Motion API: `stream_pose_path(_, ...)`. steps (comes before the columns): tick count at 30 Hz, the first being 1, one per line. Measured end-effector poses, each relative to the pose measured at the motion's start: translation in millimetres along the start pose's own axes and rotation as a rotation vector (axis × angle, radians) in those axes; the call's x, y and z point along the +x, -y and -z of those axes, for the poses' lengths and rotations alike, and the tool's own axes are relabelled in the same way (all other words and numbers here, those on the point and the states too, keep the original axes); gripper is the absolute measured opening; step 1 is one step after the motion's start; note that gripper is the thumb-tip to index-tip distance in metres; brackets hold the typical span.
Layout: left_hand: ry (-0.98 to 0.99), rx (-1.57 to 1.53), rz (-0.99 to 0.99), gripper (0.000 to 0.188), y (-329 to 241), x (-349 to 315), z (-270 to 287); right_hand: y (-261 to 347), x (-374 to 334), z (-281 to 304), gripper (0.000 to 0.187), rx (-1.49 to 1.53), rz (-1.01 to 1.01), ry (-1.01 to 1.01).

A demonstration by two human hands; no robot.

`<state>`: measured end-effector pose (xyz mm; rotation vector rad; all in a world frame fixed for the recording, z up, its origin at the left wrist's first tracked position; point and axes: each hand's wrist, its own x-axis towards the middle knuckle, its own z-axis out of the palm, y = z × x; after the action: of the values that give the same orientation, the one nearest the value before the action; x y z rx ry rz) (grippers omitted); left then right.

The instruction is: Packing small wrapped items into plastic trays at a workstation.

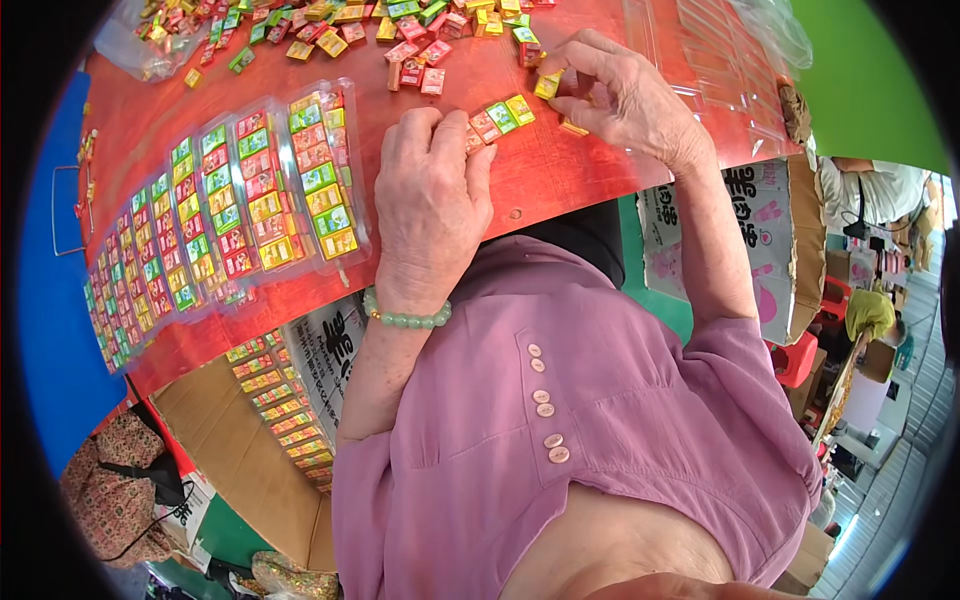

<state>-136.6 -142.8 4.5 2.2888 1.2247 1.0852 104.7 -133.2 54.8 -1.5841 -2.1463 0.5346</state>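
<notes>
A short row of small candy-like boxes (502,118), red, green and yellow, lies on the red table in front of me. My left hand (430,190), a green bead bracelet at its wrist, has its fingers curled over the row's left end, the thumb against the nearest box. Just past the right end, my right hand (635,105) pinches a small yellow box (547,84) between thumb and forefinger. Another yellow box (573,127) lies under that hand, partly hidden. A loose heap of similar boxes (410,45) spreads beyond my hands.
Clear plastic trays (325,175) filled with box rows overlap along the table's left side. Empty clear trays (725,75) lie at the far right. A plastic bag (150,50) is at the far left. Below the table edge stand open cartons (245,440), the left one holding filled trays.
</notes>
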Motion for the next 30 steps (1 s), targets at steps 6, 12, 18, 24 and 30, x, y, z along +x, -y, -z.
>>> stream_pose_path(6,0.046,-0.008,0.007,0.034,2.1,-1.1,-1.1,3.7,-3.3,3.8,0.031,0.061,-0.063,0.125)
stream_pose_path(12,0.059,-0.019,0.033,0.035,0.5,-0.8,0.1,-0.8,-4.5,2.2,0.029,0.295,-0.066,0.111)
stream_pose_path(18,0.067,-0.018,0.034,0.035,0.7,0.4,1.0,-9.6,-7.9,-6.2,0.013,0.288,-0.115,0.004)
stream_pose_path(24,0.055,-0.026,0.034,0.035,1.7,-0.2,-0.6,2.2,-13.4,-5.2,0.013,0.256,-0.299,-0.005)
stream_pose_path(30,0.060,-0.026,0.045,0.035,1.4,-0.1,-0.1,5.8,-15.8,-5.7,0.018,0.150,-0.260,-0.046)
